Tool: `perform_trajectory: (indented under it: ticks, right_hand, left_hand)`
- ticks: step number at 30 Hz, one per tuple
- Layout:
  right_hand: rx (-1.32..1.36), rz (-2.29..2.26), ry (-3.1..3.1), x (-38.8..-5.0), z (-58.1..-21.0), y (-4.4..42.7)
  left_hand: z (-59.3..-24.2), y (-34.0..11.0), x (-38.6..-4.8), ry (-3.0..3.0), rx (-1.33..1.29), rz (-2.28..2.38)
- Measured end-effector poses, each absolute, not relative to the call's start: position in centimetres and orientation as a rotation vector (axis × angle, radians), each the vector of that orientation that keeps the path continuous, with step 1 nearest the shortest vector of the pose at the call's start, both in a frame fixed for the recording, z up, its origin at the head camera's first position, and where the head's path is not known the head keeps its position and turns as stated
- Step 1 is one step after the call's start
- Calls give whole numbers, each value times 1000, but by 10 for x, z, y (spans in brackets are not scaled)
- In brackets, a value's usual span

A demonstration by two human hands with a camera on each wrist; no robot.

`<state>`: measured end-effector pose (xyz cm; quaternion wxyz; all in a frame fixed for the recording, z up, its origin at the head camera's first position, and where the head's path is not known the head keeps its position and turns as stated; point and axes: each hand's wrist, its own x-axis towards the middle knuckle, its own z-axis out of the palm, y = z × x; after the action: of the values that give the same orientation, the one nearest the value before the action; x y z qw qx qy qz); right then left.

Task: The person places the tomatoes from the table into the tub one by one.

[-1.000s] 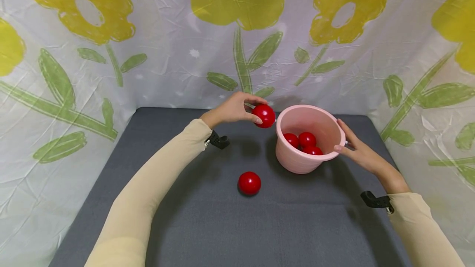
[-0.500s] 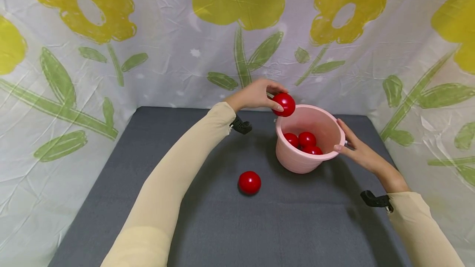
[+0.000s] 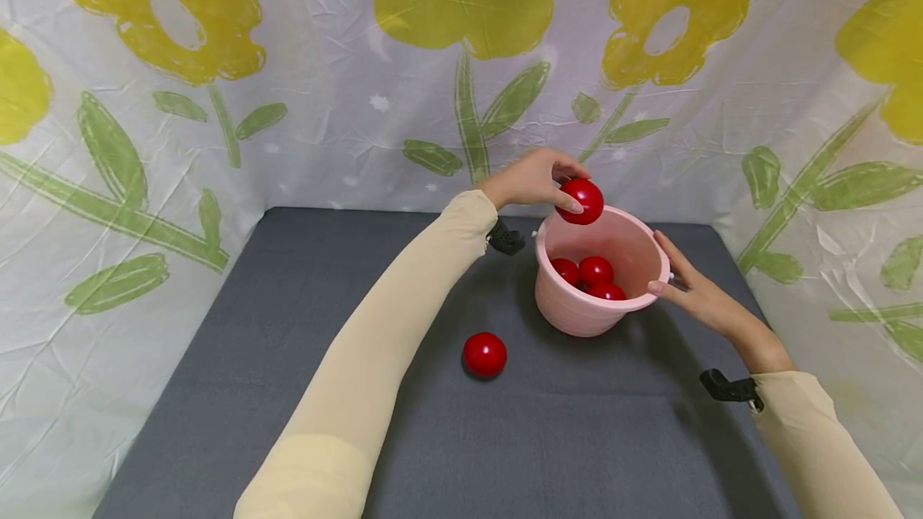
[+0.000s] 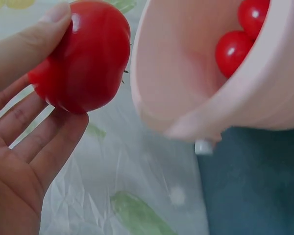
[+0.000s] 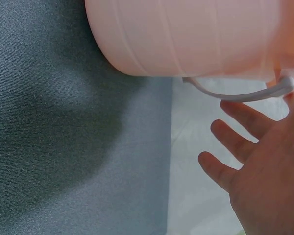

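A red tomato (image 3: 581,200) is held between the thumb and fingers of my left hand (image 3: 532,178), above the far left part of the bucket's rim. In the left wrist view this tomato (image 4: 90,58) shows small dark leaf tips, and the fingers reach beneath it. The pink bucket (image 3: 577,315) stands on the table, tilted mouth toward me, with several red tomatoes (image 3: 596,271) inside. My right hand (image 3: 695,295) holds its right rim by thumb and forefinger; in the right wrist view the other fingers (image 5: 233,139) spread out beside the bucket's handle (image 5: 245,95).
Another red tomato (image 3: 485,355) lies on the grey cloth-covered table (image 3: 577,447), nearer to me and left of the bucket. Behind and at both sides hangs a pale curtain (image 3: 324,102) printed with yellow flowers.
My left hand has carried its tomato rightward and up, from beside the bucket to over its rim. The right hand, the bucket and the tomato on the table have stayed put.
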<state>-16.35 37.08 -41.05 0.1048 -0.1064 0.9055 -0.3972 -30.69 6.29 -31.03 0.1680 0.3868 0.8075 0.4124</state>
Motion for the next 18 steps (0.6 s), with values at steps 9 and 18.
perform_trajectory:
  ticks: [9, 18]
  right_hand:
    - [-327, -1178, 2660, -164, -410, 371]
    - [-315, -1185, 2650, -164, -411, 372]
  left_hand:
    - [-318, 81, -308, 2315, 1182, 1147]
    - [-329, 96, -305, 2274, 1168, 1120]
